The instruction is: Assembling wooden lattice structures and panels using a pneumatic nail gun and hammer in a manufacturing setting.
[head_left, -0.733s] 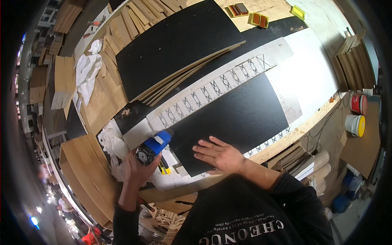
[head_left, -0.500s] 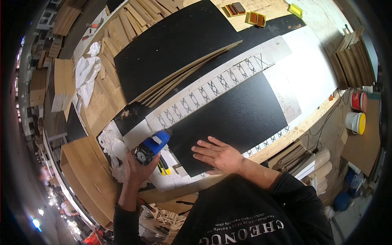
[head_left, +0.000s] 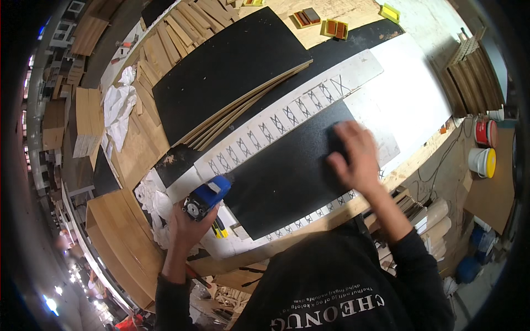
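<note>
A black rectangular panel lies flat on the white work surface in front of me. My left hand is wrapped round a blue and black handheld power tool, held at the panel's left end. Over the panel's right end is my right hand, open, with thumb apart and fingers stretched, slightly smeared by motion. Whether it touches the panel I cannot tell. A white strip with hand-drawn crossed marks runs along the panel's far edge. Beside the tool lies a yellow and black hand tool, partly hidden.
Beyond the strip sits a stack of black-faced panels. Wooden strips and crumpled white plastic lie at the far left. Small yellow trays stand at the back. Buckets and upright boards are at the right.
My right hand has moved right and away from me, from the panel's near edge to its right end. The left hand and power tool stay nearly in place.
</note>
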The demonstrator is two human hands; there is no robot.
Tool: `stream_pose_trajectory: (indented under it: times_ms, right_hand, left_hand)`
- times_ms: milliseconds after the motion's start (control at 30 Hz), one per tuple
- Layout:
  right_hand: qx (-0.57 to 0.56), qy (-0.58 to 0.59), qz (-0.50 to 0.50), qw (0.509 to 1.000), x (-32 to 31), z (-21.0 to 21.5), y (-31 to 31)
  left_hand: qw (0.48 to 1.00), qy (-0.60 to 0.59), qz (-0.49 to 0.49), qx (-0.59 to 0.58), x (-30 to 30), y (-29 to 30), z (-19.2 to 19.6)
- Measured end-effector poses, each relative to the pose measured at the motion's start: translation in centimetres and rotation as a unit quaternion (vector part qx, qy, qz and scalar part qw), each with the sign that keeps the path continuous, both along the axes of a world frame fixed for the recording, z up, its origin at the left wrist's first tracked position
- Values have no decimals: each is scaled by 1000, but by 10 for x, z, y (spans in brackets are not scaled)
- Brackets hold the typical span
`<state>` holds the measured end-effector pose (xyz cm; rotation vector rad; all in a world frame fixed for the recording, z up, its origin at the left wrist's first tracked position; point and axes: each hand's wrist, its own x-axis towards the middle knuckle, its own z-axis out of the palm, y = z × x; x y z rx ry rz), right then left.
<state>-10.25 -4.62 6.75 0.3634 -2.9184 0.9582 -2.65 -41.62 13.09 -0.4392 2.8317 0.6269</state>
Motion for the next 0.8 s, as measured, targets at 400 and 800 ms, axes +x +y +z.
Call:
stream_pose_trajectory:
  times_ms: [400,800]
  right_hand:
    - [-143,-334,-104,926,-46,1,63]
    - [-158,-379,-109,905,-51,4,66]
  left_hand:
    - [997,-38,49,44,-15,18,12]
    - [997,14,-16,76,-26,33,17]
